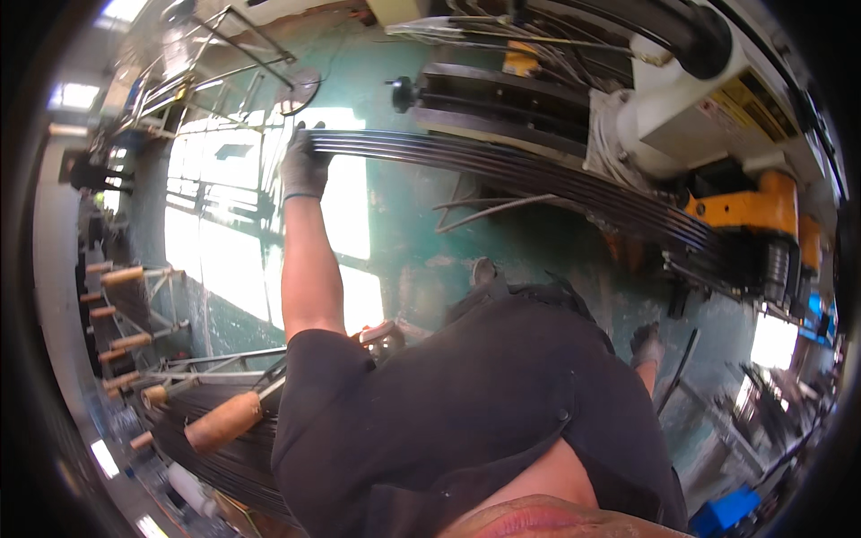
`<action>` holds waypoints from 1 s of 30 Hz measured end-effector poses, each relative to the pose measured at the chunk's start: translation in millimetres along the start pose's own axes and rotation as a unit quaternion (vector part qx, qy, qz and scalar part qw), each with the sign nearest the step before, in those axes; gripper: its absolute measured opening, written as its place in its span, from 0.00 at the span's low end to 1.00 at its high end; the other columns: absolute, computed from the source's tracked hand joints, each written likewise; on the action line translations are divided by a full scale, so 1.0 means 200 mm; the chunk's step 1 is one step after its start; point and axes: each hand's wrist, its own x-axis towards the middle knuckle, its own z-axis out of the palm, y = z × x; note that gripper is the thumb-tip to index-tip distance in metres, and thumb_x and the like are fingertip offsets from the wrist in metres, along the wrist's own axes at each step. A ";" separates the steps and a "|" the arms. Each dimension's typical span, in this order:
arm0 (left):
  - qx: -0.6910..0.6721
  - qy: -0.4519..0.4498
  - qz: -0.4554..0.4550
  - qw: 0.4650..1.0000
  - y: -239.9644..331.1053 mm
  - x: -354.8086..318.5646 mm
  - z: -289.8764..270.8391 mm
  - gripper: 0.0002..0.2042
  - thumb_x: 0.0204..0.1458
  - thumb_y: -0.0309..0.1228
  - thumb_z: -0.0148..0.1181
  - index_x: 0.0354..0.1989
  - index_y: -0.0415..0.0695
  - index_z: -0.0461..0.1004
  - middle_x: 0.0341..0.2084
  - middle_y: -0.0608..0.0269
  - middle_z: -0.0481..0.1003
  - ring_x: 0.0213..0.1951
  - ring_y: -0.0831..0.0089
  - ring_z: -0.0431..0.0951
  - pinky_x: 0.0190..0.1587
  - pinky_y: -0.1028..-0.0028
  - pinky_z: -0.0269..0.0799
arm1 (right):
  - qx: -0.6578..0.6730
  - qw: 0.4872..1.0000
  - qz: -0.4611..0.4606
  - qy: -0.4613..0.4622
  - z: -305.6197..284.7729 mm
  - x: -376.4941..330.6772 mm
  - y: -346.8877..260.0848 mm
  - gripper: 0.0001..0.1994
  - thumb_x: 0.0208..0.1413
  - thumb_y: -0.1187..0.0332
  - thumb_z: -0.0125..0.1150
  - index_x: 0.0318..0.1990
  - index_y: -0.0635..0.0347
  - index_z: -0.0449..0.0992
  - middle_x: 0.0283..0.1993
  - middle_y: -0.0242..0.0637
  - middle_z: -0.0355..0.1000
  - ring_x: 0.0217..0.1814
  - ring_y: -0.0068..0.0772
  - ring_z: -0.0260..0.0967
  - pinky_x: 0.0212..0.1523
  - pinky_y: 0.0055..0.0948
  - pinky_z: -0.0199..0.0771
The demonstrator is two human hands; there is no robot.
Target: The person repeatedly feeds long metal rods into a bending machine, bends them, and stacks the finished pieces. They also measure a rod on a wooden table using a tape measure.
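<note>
Gripping the free end of a bundle of long dark steel rods [502, 175], the gloved left hand [303, 166] was closed around the rod tips at about eleven o'clock in the view, arm stretched out full. The bundle ran from there toward three o'clock, where its far end sat in a yellow and black machine [753, 215] under a white housing [691, 99]. The gloved right hand [644, 343] hung low at about four o'clock; whether it was closed on anything I could not tell, though a thin dark bar [680, 359] stood just beside it.

The likely trouble was the one-handed hold. The rods looked long and springy, and with only the tips held the bundle could fan apart or sag, and single rods could slip out onto the green floor [421, 233]. A rack of more rods with wooden pegs [224, 421] sat at eight o'clock, close to the person's side, and a swinging end could catch it.
</note>
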 end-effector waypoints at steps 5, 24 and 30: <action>0.596 -0.166 0.215 0.755 0.05 -0.05 -0.15 0.23 0.66 0.34 0.64 0.66 0.38 0.69 0.56 0.52 0.78 0.57 0.58 0.78 0.63 0.63 0.76 | -0.045 0.994 -0.047 0.092 0.01 -0.11 0.01 0.20 0.70 0.46 0.58 0.40 0.54 0.80 0.32 0.33 0.78 0.28 0.32 0.74 0.28 0.32 0.71; -0.050 0.126 -0.206 0.969 -0.82 -0.73 0.51 0.33 0.75 0.50 0.39 0.79 0.39 0.49 0.78 0.50 0.53 0.76 0.48 0.57 0.78 0.47 0.56 | -0.193 0.979 -0.058 -0.012 -0.13 0.32 -0.48 0.23 0.65 0.49 0.62 0.42 0.64 0.84 0.35 0.38 0.82 0.32 0.30 0.77 0.35 0.32 0.77; 0.813 -0.323 0.369 0.313 -1.67 -1.24 1.16 0.13 0.69 0.39 0.49 0.51 0.51 0.78 0.48 0.66 0.80 0.54 0.66 0.79 0.47 0.57 0.75 | -0.443 0.803 -0.396 -0.040 -0.53 1.05 -0.53 0.28 0.65 0.42 0.57 0.48 0.63 0.85 0.42 0.48 0.84 0.41 0.45 0.82 0.46 0.43 0.79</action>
